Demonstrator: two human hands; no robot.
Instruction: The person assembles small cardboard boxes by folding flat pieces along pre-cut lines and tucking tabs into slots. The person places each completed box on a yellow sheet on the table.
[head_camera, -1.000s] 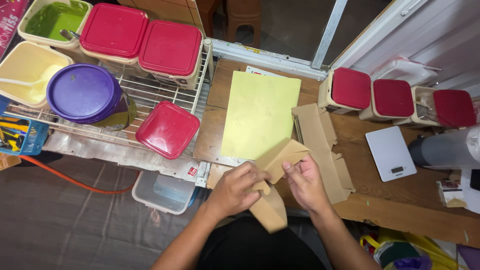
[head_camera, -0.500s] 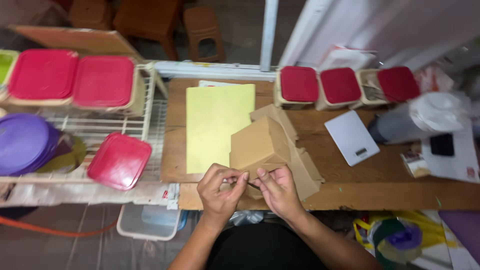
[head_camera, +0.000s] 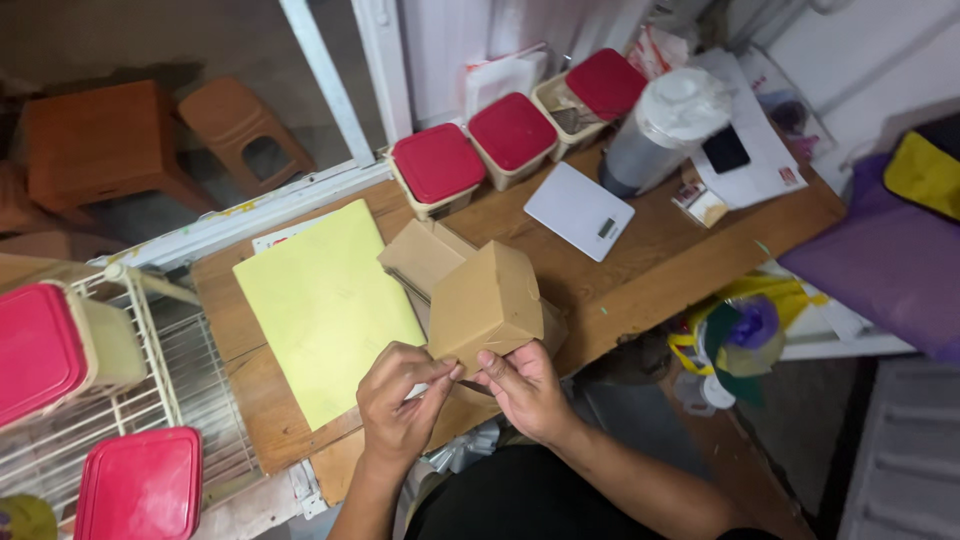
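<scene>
- Left hand (head_camera: 398, 398): fingers curled, thumb and fingertips pinched on the near lower corner of the brown cardboard box (head_camera: 487, 304); grip is closed on the box edge.
- Right hand (head_camera: 525, 385): fingers bent, fingertips pressed on the near bottom edge of the same box, just beside the left hand's fingertips; closed on the box.
- Cardboard box: folded up into a cube-like shape, held tilted above the near edge of the wooden table (head_camera: 650, 265), over the middle of it.
- Flat cardboard blanks (head_camera: 420, 255): stacked on the table just behind and under the held box.
- Yellow-green sheet (head_camera: 325, 305): lies flat on the table, left of the box, its near corner close to the left hand.
- White kitchen scale (head_camera: 579, 210): right and far of the box, apart from it.
- Three red-lidded tubs (head_camera: 512, 131): in a row along the far side of the table.
- Grey jug with white lid (head_camera: 662, 128): far right, beside the scale.
- White wire rack (head_camera: 180, 360): left of the table, carrying more red-lidded containers (head_camera: 140, 482).
</scene>
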